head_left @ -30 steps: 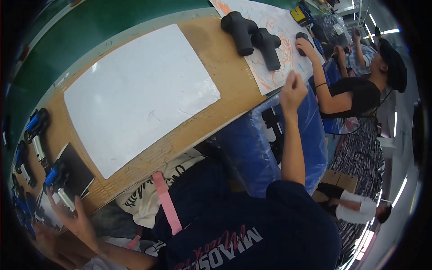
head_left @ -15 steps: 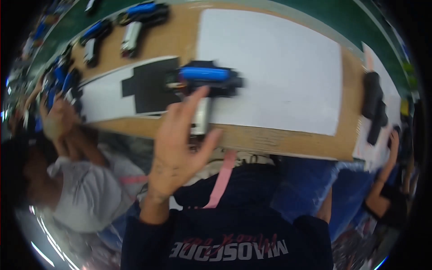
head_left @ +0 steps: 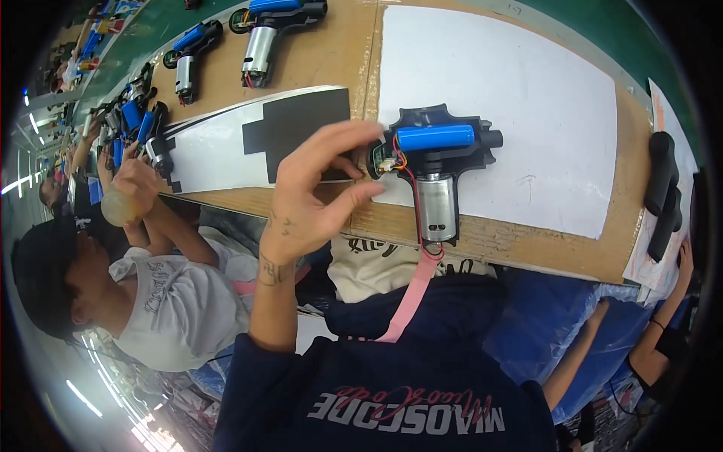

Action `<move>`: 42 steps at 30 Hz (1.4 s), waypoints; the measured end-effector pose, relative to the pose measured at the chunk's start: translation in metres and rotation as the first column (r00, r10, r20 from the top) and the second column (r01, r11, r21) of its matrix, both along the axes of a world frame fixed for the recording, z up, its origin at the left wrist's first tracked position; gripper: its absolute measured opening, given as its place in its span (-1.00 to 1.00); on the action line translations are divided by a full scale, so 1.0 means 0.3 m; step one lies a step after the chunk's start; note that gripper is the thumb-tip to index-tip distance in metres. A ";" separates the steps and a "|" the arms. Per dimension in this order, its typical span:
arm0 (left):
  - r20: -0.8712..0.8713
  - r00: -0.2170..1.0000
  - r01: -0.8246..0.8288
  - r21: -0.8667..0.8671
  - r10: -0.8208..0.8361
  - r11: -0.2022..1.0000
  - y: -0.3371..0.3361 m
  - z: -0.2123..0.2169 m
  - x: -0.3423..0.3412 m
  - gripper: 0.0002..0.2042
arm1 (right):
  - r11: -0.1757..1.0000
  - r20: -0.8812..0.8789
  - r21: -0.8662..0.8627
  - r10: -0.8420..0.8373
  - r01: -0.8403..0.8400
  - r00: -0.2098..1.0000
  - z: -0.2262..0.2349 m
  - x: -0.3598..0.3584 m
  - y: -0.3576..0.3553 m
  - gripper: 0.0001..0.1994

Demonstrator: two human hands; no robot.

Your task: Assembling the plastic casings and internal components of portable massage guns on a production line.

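On the white sheet (head_left: 527, 105) lies an open black plastic housing half (head_left: 423, 117), holding a blue cylindrical battery (head_left: 435, 137). A silver motor (head_left: 438, 207) extends down from it, past the sheet onto the cardboard. Thin coloured wires run to a small round green circuit board (head_left: 378, 159) at its left end. My left hand (head_left: 312, 177) is around that board, thumb and fingers apart; whether a fingertip touches it I cannot tell. My right forearm reaches out to the right, and my right hand (head_left: 601, 307) is by blue plastic sheeting below the table edge, its fingers not discernible.
More such assemblies (head_left: 263, 49) stand at the table's far left, several heaped further along. A black-and-white sheet (head_left: 305, 135) lies left of my hand. Black tubular parts (head_left: 663, 181) rest at far right. A co-worker (head_left: 166, 301) sits at left; another person's arm (head_left: 666, 309) is at right.
My left hand has moved from over the motor to the circuit board at the housing's left end. My right forearm has stretched further out to the right. The view has shifted.
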State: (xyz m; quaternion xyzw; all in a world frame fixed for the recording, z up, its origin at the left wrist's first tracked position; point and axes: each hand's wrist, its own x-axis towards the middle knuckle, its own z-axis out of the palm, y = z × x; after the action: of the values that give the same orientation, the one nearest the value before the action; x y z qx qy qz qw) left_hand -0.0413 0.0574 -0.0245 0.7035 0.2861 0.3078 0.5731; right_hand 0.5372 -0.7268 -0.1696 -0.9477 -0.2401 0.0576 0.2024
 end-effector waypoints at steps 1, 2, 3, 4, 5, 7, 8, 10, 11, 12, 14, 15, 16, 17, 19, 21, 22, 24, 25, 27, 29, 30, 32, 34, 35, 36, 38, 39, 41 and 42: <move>-0.104 0.994 -0.011 0.076 0.019 0.997 -0.035 0.077 0.005 -0.55 | 0.997 -0.104 0.076 0.019 -0.011 0.994 -0.069 0.023 0.261 -0.77; -0.223 0.974 0.002 0.199 0.043 0.980 -0.070 0.138 0.029 -0.56 | 0.970 -0.504 -0.017 -0.218 0.242 0.836 -0.110 -0.256 0.480 -0.76; -0.214 0.977 0.028 0.233 0.023 0.972 -0.050 0.124 0.037 -0.56 | 0.963 -0.478 -0.035 -0.251 0.267 0.842 0.086 -0.316 0.505 -0.76; -0.208 0.978 0.053 0.270 0.004 0.961 -0.036 0.106 0.051 -0.57 | 0.926 -0.554 0.079 -0.266 0.368 0.789 0.225 -0.365 0.510 -0.71; -0.194 0.981 0.060 0.253 -0.010 0.966 -0.023 0.091 0.056 -0.57 | 0.870 -0.631 0.188 -0.249 0.457 0.735 0.330 -0.394 0.530 -0.66; -0.170 0.985 0.076 0.402 -0.007 0.912 -0.007 0.087 0.057 -0.56 | 0.901 -0.590 0.228 -0.173 0.368 0.789 0.499 -0.427 0.574 -0.62; -0.155 0.988 0.083 0.468 -0.011 0.880 -0.008 0.076 0.056 -0.55 | 0.924 -0.550 0.264 -0.090 0.275 0.830 0.587 -0.448 0.580 -0.57; -0.157 0.987 0.089 0.420 -0.024 0.903 -0.010 0.063 0.051 -0.55 | 0.938 -0.512 0.298 -0.002 0.180 0.859 0.692 -0.476 0.612 -0.51; -0.159 0.987 0.093 0.378 -0.035 0.921 -0.007 0.052 0.049 -0.55 | 0.902 -0.423 0.428 0.142 0.059 0.895 0.734 -0.492 0.634 -0.48; -0.163 0.986 0.095 0.338 -0.041 0.936 -0.008 0.047 0.046 -0.55 | 0.838 -0.316 0.542 0.281 -0.070 0.906 0.767 -0.500 0.663 -0.45; -0.158 0.987 0.073 0.369 -0.015 0.927 -0.010 0.036 0.042 -0.55 | 0.751 -0.188 0.627 0.404 -0.207 0.895 0.845 -0.508 0.763 -0.42; -0.153 0.988 0.056 0.406 0.007 0.912 -0.010 0.034 0.047 -0.55 | 0.728 -0.131 0.595 0.507 -0.342 0.852 0.877 -0.502 0.844 -0.50; -0.144 0.989 0.047 0.442 0.019 0.896 -0.016 0.031 0.063 -0.54 | 0.694 -0.081 0.551 0.598 -0.464 0.798 0.891 -0.520 0.933 -0.56; -0.131 0.991 0.056 0.439 0.002 0.897 -0.024 0.031 0.072 -0.54 | 0.755 -0.068 0.521 0.501 -0.397 0.863 0.869 -0.560 1.025 -0.56; -0.145 0.988 0.023 0.483 0.054 0.875 -0.046 0.036 0.079 -0.54 | 0.798 0.028 0.460 0.424 -0.388 0.905 0.810 -0.697 1.329 -0.57; -0.139 0.985 -0.017 0.503 0.100 0.864 -0.056 0.035 0.066 -0.54 | 0.835 0.078 0.280 0.473 -0.474 0.878 0.715 -0.803 1.584 -0.48; -0.160 0.983 0.004 0.510 0.091 0.860 -0.056 0.037 0.062 -0.53 | 0.804 0.114 0.155 0.562 -0.574 0.819 0.679 -0.856 1.672 -0.44; -0.195 0.976 0.020 0.510 0.093 0.860 -0.058 0.035 0.045 -0.53 | 0.765 -0.008 0.060 0.643 -0.641 0.766 0.683 -0.975 1.764 -0.39; -0.184 0.977 -0.001 0.507 0.110 0.862 -0.065 0.038 0.050 -0.53 | 0.754 -0.001 0.050 0.656 -0.655 0.755 0.697 -0.979 1.772 -0.39; -0.176 0.983 0.045 0.514 0.054 0.856 -0.050 0.040 0.064 -0.52 | 0.747 -0.059 0.070 0.664 -0.661 0.745 0.711 -1.003 1.783 -0.35; -0.172 0.985 0.066 0.518 0.028 0.853 -0.043 0.039 0.077 -0.52 | 0.743 -0.088 0.080 0.670 -0.665 0.737 0.724 -1.025 1.818 -0.33; -0.175 0.984 0.067 0.508 0.027 0.859 -0.043 0.038 0.084 -0.52 | 0.672 -0.018 0.022 0.740 -0.740 0.672 0.738 -1.028 1.866 -0.31; -0.179 0.984 0.067 0.486 0.024 0.872 -0.045 0.037 0.098 -0.52 | 0.512 0.101 -0.115 0.858 -0.851 0.503 0.762 -1.037 1.940 -0.26; -0.146 0.989 0.053 0.513 0.026 0.857 -0.043 0.023 0.098 -0.53 | 0.486 0.145 -0.147 0.872 -0.861 0.468 0.765 -1.069 1.962 -0.28; -0.116 0.993 0.041 0.539 0.026 0.841 -0.041 0.012 0.096 -0.54 | 0.462 0.187 -0.178 0.883 -0.869 0.431 0.764 -1.083 1.974 -0.30; -0.085 0.996 0.027 0.566 0.026 0.824 -0.040 0.007 0.098 -0.55 | 0.437 0.228 -0.209 0.892 -0.875 0.391 0.764 -1.092 1.983 -0.32; -0.090 0.995 0.022 0.564 0.035 0.826 -0.034 0.008 0.107 -0.54 | 0.360 0.220 0.031 0.908 -0.932 0.358 0.735 -1.131 1.949 -0.36; -0.097 0.995 0.032 0.560 0.027 0.828 -0.035 0.010 0.112 -0.54 | 0.277 0.214 0.271 0.916 -0.922 0.338 0.712 -1.155 1.928 -0.40; -0.103 0.995 0.048 0.556 0.011 0.830 -0.035 0.007 0.112 -0.54 | 0.268 0.312 0.188 0.896 -0.945 0.316 0.665 -1.240 1.950 -0.46; -0.099 0.995 0.047 0.557 0.010 0.829 -0.035 0.002 0.109 -0.55 | 0.264 0.407 0.101 0.869 -0.959 0.282 0.647 -1.268 1.956 -0.51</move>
State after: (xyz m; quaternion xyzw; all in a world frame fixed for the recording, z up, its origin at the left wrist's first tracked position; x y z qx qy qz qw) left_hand -0.0087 0.0468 -0.0240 0.8572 0.2046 0.3375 0.3309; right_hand 0.1567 -0.1401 0.0244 -0.5763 -0.7782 -0.0054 0.2495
